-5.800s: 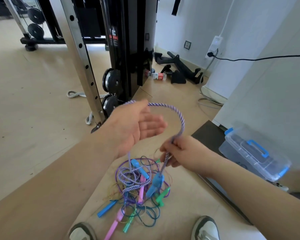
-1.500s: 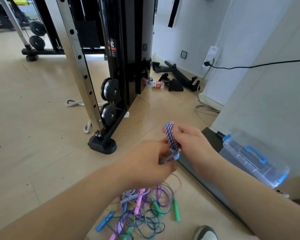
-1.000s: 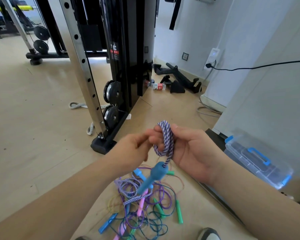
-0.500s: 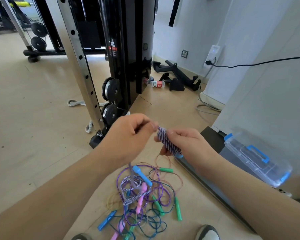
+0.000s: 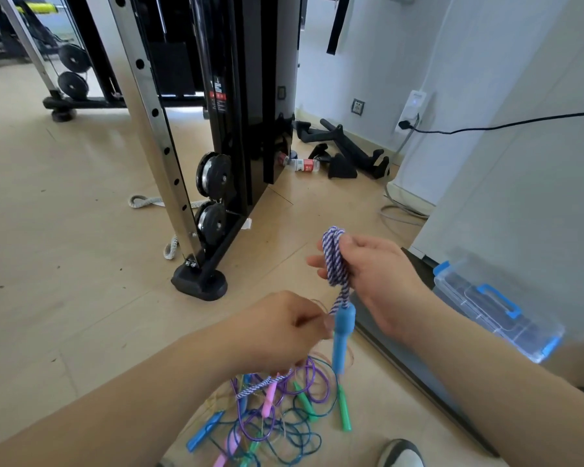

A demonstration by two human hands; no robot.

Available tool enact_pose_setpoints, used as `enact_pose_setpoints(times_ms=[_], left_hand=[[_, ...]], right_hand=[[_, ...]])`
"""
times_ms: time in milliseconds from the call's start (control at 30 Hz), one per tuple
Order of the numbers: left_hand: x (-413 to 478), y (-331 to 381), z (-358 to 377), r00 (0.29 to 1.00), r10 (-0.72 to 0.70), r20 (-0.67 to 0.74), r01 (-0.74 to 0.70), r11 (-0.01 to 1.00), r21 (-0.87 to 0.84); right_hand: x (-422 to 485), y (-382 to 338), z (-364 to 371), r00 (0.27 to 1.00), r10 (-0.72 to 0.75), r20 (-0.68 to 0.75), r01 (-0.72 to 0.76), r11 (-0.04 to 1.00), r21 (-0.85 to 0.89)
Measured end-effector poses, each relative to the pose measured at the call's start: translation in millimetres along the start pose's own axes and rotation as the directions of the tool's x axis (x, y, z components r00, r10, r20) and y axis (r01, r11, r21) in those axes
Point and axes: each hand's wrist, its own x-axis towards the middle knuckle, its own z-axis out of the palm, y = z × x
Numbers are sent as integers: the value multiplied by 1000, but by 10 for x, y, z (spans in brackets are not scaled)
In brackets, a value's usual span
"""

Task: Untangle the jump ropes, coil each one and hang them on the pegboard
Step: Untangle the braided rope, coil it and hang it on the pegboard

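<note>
Our right hand [image 5: 380, 279] grips the braided rope [image 5: 333, 261] coiled round its fingers, blue handle [image 5: 343, 328] dangling over the tangle [image 5: 280, 421] on the floor [image 5: 81, 264], our left hand [image 5: 277, 335] curled, pinching the tail, so we should feed slack slowly, wrap evenly, and lift clear of thinner cords.

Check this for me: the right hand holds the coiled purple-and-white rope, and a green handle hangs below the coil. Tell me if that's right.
Not right. The handle hanging below the coil is blue, not green, as the head view shows. The right hand does hold the coiled purple-and-white rope.
</note>
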Motion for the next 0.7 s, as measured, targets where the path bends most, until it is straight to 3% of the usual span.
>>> enact_pose_setpoints(times_ms=[100,200,267,333,467,600,700], left_hand=[[-112,187,-87,987,115,-115,-120,992,-41],[-202,272,-306,894,213,-394,-289,946,-144],[-182,216,-438,804,206,-557,-323,939,-120],[-114,95,-499,771,145,-620,-285,949,-133],[27,-88,-387,865,24,-501,-126,978,-169],[69,-118,-262,954,-103,-281,15,954,-298],[58,-165,-198,981,-108,-158,83,984,-157]], right_hand=[[23,76,-55,995,-101,-18,91,951,-297],[-13,109,-85,988,-130,78,151,883,-445],[-61,84,-82,988,-76,132,121,917,-380],[-112,38,-61,978,-34,205,84,968,-236],[-185,-41,22,942,48,333,-67,997,47],[-185,-111,56,935,109,339,-209,938,275],[-132,-155,29,961,76,265,-180,901,395]])
